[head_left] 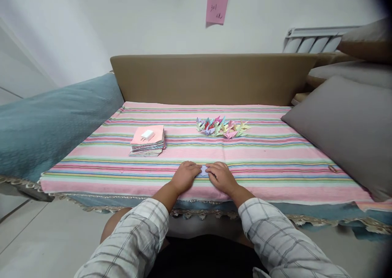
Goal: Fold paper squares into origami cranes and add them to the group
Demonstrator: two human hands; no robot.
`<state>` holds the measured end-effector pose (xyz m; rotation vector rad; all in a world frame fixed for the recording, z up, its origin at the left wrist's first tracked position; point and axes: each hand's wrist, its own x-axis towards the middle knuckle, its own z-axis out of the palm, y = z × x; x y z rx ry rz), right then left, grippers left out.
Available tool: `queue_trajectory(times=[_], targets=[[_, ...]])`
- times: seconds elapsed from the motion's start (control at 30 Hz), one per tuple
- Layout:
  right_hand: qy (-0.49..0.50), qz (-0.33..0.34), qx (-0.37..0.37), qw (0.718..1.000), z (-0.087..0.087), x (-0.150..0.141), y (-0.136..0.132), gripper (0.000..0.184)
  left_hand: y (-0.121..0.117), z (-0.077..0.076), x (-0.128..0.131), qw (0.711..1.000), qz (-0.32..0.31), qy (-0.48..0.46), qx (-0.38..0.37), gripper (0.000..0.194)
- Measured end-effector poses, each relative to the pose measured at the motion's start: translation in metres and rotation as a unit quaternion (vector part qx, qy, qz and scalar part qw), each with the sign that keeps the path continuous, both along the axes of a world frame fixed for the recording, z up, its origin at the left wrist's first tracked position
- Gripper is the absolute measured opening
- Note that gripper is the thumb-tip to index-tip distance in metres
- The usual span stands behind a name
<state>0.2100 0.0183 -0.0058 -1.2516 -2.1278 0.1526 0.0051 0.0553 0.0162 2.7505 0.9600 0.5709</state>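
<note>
A small piece of folded lavender paper [203,170] lies on the striped cloth, between my two hands. My left hand [185,175] has its fingertips on the paper's left edge, the fingers held together. My right hand [223,177] pinches the right edge, its fingers bent. Part of the paper is hidden under the fingers. Beyond the hands lies a cluster of small folded paper cranes [219,127] in several colours. To the left, a stack of square paper [148,147] has a pink sheet on top, and a white plug adapter [147,135] rests on it.
The striped cloth [101,155] covers a sofa seat with a brown backrest [208,79]. A blue-covered armrest [58,118] bounds the left side; grey cushions [346,126] lean at the right. A small brown loop [332,169] lies near them. A pink note [217,7] hangs on the wall.
</note>
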Motion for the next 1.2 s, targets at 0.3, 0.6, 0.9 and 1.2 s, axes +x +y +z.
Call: queue_trajectory(times=[0.3,0.6,0.9,1.2], targets=[[-0.017,-0.037,-0.012,0.999,-0.001,-0.005,-0.004,0.014,-0.004,-0.004,0.004,0.998,0.033,-0.042,-0.022,0.011],[0.012,-0.055,-0.038,0.998,-0.004,-0.007,-0.005,0.011,-0.004,-0.004,0.005,0.999,0.041,-0.017,-0.016,0.014],[-0.024,-0.061,-0.056,0.996,0.0,-0.008,-0.006,0.015,-0.002,-0.009,0.006,0.999,0.03,-0.031,0.0,0.014],[0.024,-0.098,-0.099,0.99,0.005,-0.011,-0.001,0.019,0.001,-0.006,0.011,0.994,0.064,-0.082,-0.042,0.012]])
